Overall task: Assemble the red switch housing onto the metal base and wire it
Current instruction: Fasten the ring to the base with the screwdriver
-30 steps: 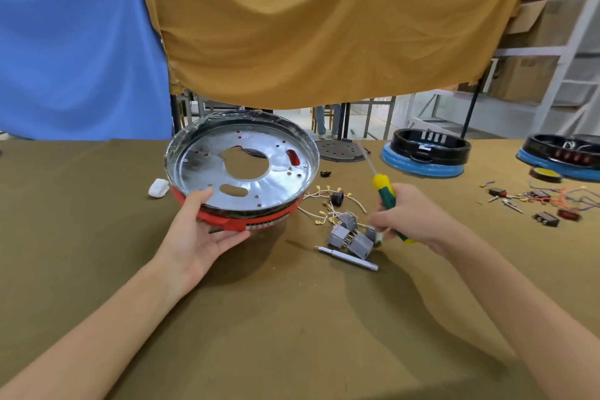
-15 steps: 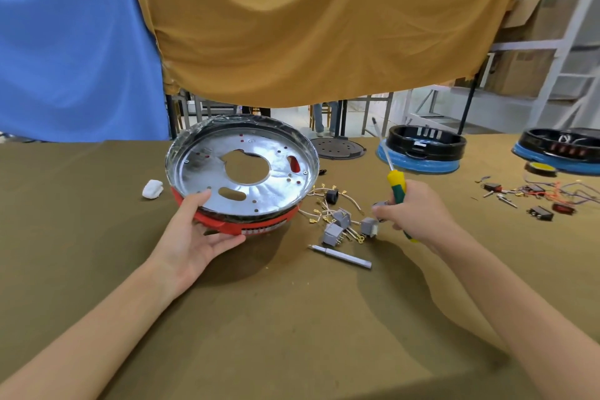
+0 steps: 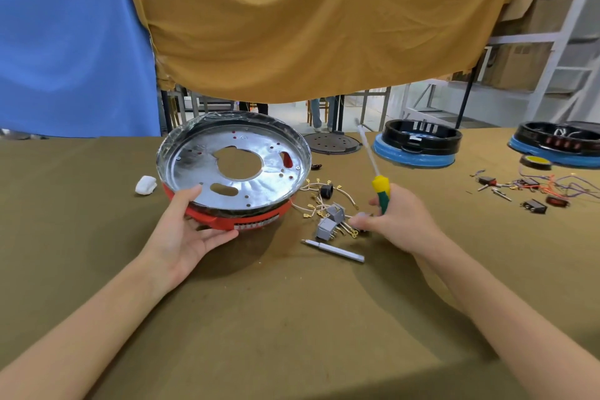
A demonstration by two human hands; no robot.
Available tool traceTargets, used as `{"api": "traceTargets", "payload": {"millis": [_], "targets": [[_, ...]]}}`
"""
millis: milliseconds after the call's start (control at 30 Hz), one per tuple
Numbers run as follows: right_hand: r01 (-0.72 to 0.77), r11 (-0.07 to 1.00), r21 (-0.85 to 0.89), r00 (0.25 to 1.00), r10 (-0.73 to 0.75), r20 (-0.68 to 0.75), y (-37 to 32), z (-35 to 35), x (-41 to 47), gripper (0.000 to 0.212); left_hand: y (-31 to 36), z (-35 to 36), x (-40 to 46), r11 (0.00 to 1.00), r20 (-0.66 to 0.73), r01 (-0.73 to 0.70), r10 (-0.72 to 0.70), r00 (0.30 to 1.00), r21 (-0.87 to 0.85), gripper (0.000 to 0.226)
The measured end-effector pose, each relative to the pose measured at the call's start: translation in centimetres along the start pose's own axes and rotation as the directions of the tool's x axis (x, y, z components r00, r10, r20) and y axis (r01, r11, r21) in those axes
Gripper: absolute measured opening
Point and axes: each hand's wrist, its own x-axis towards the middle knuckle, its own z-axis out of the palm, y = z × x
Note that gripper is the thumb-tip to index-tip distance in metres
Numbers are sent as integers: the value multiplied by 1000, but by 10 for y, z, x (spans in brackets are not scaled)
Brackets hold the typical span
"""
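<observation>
An olive-covered table (image 3: 292, 318) carries wires (image 3: 319, 206), grey switches (image 3: 329, 221) and a pen (image 3: 332, 251) right of the red housing (image 3: 227, 221).

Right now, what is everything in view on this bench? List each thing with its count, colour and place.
metal base: one, silver, tilted in the red housing, centre left.
red housing: one, under the base.
white lump: one, left of the housing.
grey switches: at least two, right of the housing.
wires: several, pale with brass terminals, among the switches.
grey rod: one, lying in front of the switches.
screwdriver: one, yellow and green handle, in the right hand.
black-and-blue units: two, far right.
tape roll: one, black and yellow, far right.
left hand: grips the housing's near edge.
right hand: holds the screwdriver; fingers pinch a small grey part.
</observation>
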Motion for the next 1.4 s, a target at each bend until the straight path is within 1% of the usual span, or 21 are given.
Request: {"api": "traceTargets", "payload": {"millis": [33, 67, 167, 300, 433, 500, 567, 633, 667, 800, 867, 967, 1067, 1167, 1200, 1233, 1267, 1300, 1333, 1400], "targets": [[-1, 999, -48, 1000, 3, 27, 0, 5, 2, 41, 1, 0, -1, 1000, -7, -1, 1, 1000, -14, 42], [-18, 998, -60, 1000, 19, 20, 0, 7, 4, 37, 2, -1, -1, 999, -15, 0, 0, 1000, -37, 43], [-67, 993, 96, 994, 75, -85, 6, 4, 13, 26, 8, -3, -3, 989, -64, -3, -7, 998, -147, 41], [-120, 982, 143, 980, 140, -144, 13, 3, 15, 17, 16, -3, -4, 961, -103, -42, 14, 995, -273, 41], [-158, 945, 288, 947, 227, -225, 15, 4, 13, 12, 24, -6, -4, 921, -137, -103, 55, 989, -375, 46], [-162, 934, 319, 938, 246, -244, 14, 1, 11, 10, 26, -8, -4, 913, -144, -120, 68, 987, -390, 45], [-144, 935, 323, 957, 214, -194, 11, -2, 8, 14, 26, -8, -4, 925, -141, -119, 73, 987, -360, 45], [-133, 951, 279, 980, 168, -104, 7, 1, 4, 15, 23, -8, -4, 943, -120, -104, 68, 990, -318, 46], [-125, 966, 228, 986, 146, -81, 5, 4, 4, 15, 22, -7, -3, 952, -107, -93, 64, 992, -290, 47], [-18, 1000, 20, 999, 18, -28, -8, 13, 9, 19, 17, -5, -2, 986, -42, -61, 55, 998, -157, 51], [6, 997, -74, 1000, -5, 9, -14, 16, 13, 21, 15, -4, -2, 994, -9, -54, 53, 999, -97, 50], [23, 982, -190, 1000, -23, 3, -17, 21, 16, 20, 13, -3, -3, 998, 30, -37, 38, 999, -49, 51], [52, 978, -202, 997, -62, -42, -14, 24, 12, 20, 12, -3, -4, 998, 38, -20, 22, 999, -57, 52], [59, 994, -93, 988, -71, -137, -12, 21, 10, 21, 13, -1, -5, 998, 25, -7, 8, 1000, -65, 52], [49, 999, -10, 982, -50, -180, -14, 18, 9, 21, 13, 0, -5, 998, 23, -8, 10, 1000, -62, 54], [41, 992, 117, 977, -16, -215, -18, 14, 8, 22, 13, 0, -6, 998, 24, -13, 14, 1000, -54, 56], [50, 961, 273, 973, 15, -232, -25, 9, 7, 24, 13, 1, -7, 999, 30, -18, 19, 999, -41, 58], [74, 906, 416, 973, 27, -230, -34, 5, 4, 27, 13, 3, -8, 999, 35, -21, 22, 999, -29, 61], [104, 850, 516, 976, 12, -217, -46, 2, 0, 29, 13, 4, -9, 1000, 38, -23, 23, 999, -19, 65], [164, 771, 615, 982, -72, -172, -72, -1, -8, 31, 12, 6, -9, 999, 47, -34, 34, 998, 1, 68]]}}
